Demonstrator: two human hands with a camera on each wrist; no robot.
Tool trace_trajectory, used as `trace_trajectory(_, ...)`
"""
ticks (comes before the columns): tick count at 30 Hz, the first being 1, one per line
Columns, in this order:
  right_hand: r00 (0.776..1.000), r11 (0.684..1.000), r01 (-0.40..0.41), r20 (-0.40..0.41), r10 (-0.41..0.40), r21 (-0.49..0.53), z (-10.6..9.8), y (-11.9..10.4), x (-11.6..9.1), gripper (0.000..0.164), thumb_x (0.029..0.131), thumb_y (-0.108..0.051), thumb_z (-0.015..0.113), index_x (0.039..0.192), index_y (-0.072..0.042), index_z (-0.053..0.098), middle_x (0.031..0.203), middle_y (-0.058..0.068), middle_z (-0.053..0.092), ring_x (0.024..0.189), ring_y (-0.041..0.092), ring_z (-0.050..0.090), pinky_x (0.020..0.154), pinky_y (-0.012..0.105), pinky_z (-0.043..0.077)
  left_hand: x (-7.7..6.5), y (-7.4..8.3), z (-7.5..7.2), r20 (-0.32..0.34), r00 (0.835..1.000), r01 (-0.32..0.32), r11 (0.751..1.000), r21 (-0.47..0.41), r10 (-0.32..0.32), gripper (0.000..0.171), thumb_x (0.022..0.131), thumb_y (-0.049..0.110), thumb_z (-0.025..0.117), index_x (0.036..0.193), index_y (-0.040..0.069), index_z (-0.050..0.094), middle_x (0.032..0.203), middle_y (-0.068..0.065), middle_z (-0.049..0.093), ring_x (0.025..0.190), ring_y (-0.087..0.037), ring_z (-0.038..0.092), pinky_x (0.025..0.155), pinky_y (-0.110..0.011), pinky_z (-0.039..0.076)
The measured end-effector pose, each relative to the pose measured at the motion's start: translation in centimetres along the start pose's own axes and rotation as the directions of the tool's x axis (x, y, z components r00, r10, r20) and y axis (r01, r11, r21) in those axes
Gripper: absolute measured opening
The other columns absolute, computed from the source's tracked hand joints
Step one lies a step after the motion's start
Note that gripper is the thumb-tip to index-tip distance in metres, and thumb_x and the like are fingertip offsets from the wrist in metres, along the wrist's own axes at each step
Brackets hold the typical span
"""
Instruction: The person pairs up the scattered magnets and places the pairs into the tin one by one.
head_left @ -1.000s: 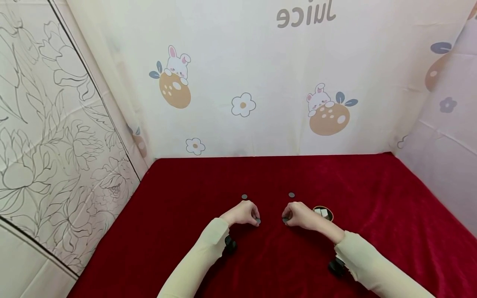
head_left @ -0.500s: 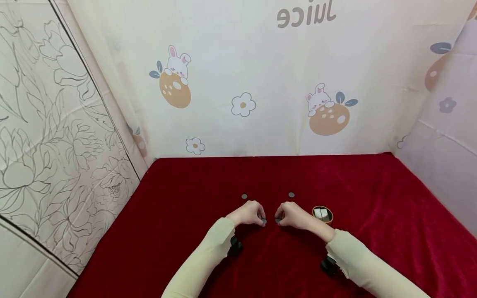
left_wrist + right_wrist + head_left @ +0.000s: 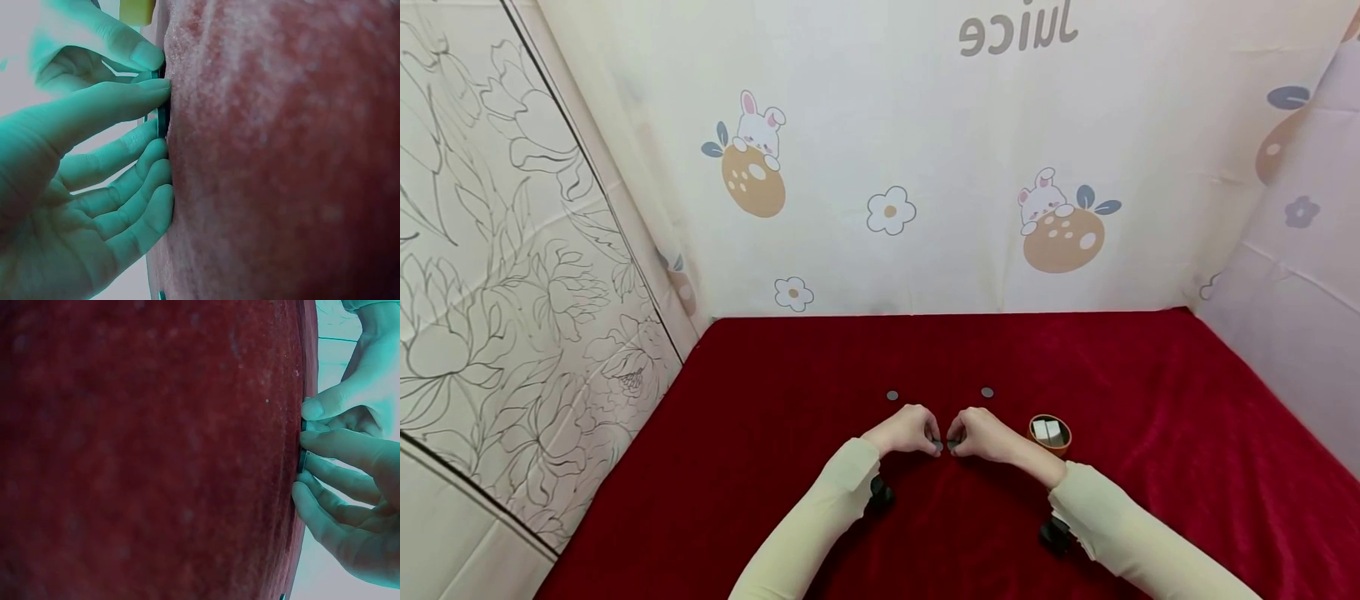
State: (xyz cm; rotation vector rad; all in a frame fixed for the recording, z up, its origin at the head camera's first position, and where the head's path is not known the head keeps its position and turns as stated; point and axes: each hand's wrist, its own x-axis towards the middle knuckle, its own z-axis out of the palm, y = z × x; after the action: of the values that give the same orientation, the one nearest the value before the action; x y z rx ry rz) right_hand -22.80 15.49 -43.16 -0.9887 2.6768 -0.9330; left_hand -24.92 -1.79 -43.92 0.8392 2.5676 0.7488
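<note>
In the head view my left hand [image 3: 906, 429] pinches a small flat grey disc [image 3: 937, 447] between thumb and fingers, low on the red cloth. Facing it, my right hand [image 3: 983, 435] pinches a second grey disc [image 3: 952, 447]. Only a narrow gap parts the two discs. Both wrist views show the discs edge-on as thin dark slivers at the cloth, mostly hidden by fingertips. In the left wrist view the thumb and fingers of my left hand [image 3: 94, 181] meet at the disc, and the right hand's thumb [image 3: 147, 56] lies just beyond.
Two more grey discs lie farther back, one on the left [image 3: 892, 395] and one on the right [image 3: 987, 392]. A small round bowl [image 3: 1060, 451] with white blocks [image 3: 1047, 431] stands beside my right hand. Patterned curtains [image 3: 880, 125] border the red cloth [image 3: 820, 358].
Both hands have moved inward toward each other, sliding their discs from well apart to almost meeting. The two rear discs and the bowl have stayed in place.
</note>
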Motion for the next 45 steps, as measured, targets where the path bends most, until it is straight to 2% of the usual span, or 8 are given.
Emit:
trace_trajectory(12,1.000,1.000,0.016,-0.012,-0.017,-0.005,0.2,0.1,-0.1,0.012,0.070,0.001,0.068,0.082,0.003,0.068,0.076,0.008,0.065,0.063,0.010,0.057,0.056,0.020,0.045,0.3,0.3,0.3,0.002,1.000,-0.001,1.000,0.024,0.001,0.012,0.075,0.014,0.071,0.084,0.007,0.067,0.069,0.004,0.059,0.057,-0.004,0.051,0.054,-0.015,0.041)
trace_trajectory(17,1.000,0.998,0.002,0.014,-0.003,0.070,-0.1,0.5,-0.2,0.015,0.072,-0.001,0.068,0.087,0.005,0.067,0.080,0.010,0.065,0.065,0.010,0.059,0.057,0.019,0.046,0.2,0.5,0.3,0.011,1.000,0.005,1.000,0.019,-0.005,0.014,0.076,0.014,0.070,0.086,0.007,0.064,0.072,0.003,0.057,0.059,-0.005,0.050,0.055,-0.016,0.041)
trace_trajectory(22,0.999,0.992,-0.020,0.028,0.016,0.127,-0.6,0.5,-0.6,0.019,0.076,-0.004,0.066,0.093,0.005,0.065,0.084,0.011,0.065,0.069,0.013,0.059,0.060,0.020,0.046,0.0,0.6,0.2,0.010,1.000,-0.017,0.999,0.036,0.016,0.018,0.076,0.014,0.070,0.091,0.007,0.063,0.079,0.003,0.057,0.065,-0.005,0.050,0.058,-0.015,0.041)
trace_trajectory(29,0.998,0.994,-0.031,-0.055,0.037,0.108,-1.7,0.3,-2.0,0.021,0.079,-0.004,0.064,0.097,0.007,0.062,0.085,0.013,0.063,0.070,0.016,0.059,0.059,0.021,0.046,0.1,1.0,0.2,0.019,0.998,-0.056,0.996,0.070,0.055,0.022,0.077,0.015,0.070,0.096,0.008,0.062,0.085,0.001,0.058,0.073,-0.007,0.053,0.063,-0.015,0.042)
trace_trajectory(37,0.983,0.996,-0.071,-0.165,0.078,0.052,-3.2,0.6,-3.8,0.021,0.082,-0.009,0.062,0.099,0.004,0.063,0.084,0.004,0.062,0.072,0.013,0.057,0.060,0.022,0.045,0.3,1.4,0.6,0.030,0.999,-0.045,0.989,0.138,0.041,0.025,0.077,0.018,0.070,0.099,0.011,0.063,0.087,0.001,0.056,0.074,-0.006,0.051,0.063,-0.015,0.041)
trace_trajectory(45,0.967,0.996,-0.072,-0.240,0.084,0.057,-4.5,1.2,-5.6,0.020,0.082,-0.006,0.061,0.099,0.003,0.063,0.092,0.013,0.062,0.075,0.014,0.058,0.063,0.023,0.047,0.5,1.5,0.8,0.009,0.998,-0.069,0.983,0.170,0.068,0.019,0.077,0.018,0.070,0.094,0.013,0.065,0.081,0.003,0.055,0.069,-0.005,0.047,0.060,-0.014,0.039)
